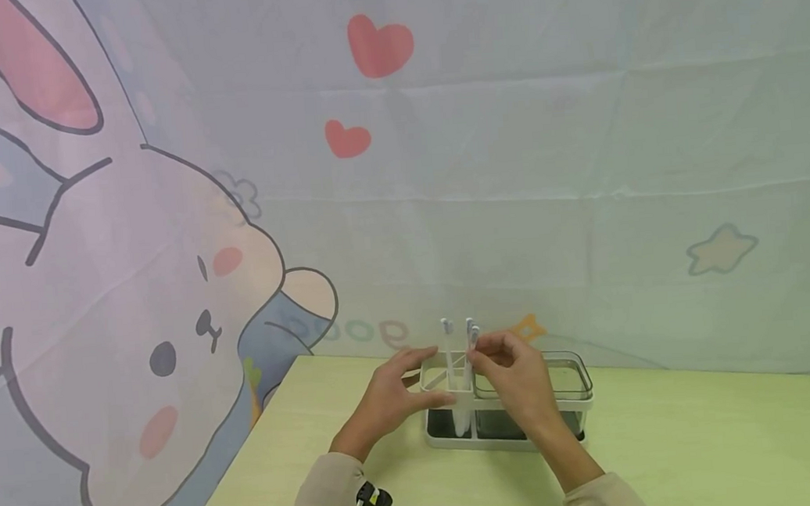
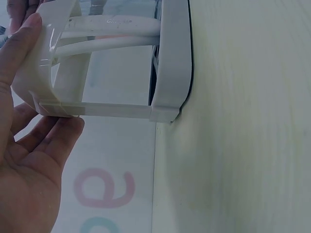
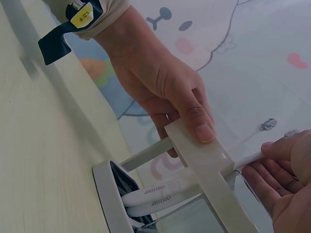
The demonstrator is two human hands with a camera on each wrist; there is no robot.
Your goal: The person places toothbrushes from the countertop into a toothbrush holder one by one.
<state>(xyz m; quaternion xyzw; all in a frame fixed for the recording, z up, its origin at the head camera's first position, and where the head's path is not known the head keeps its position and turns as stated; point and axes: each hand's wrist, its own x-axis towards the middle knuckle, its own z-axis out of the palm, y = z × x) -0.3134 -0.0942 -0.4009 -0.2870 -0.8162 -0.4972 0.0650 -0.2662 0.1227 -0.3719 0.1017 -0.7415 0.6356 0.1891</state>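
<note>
A white toothbrush holder with an upper frame and a dark-lined base stands on the table. White toothbrushes stand upright in its left part, heads up; their handles reach down to the base. My left hand grips the left end of the upper frame, thumb on the near side and fingers behind, as the right wrist view of that hand shows. With thumb and forefinger my right hand pinches a toothbrush below its head. Its other fingers are loosely bent.
A clear rectangular bin sits in the holder's right part. The pale yellow-green table extends to both sides. Close behind its far edge hangs a printed cloth with a rabbit and hearts. Wrist camera gear is strapped at the left sleeve.
</note>
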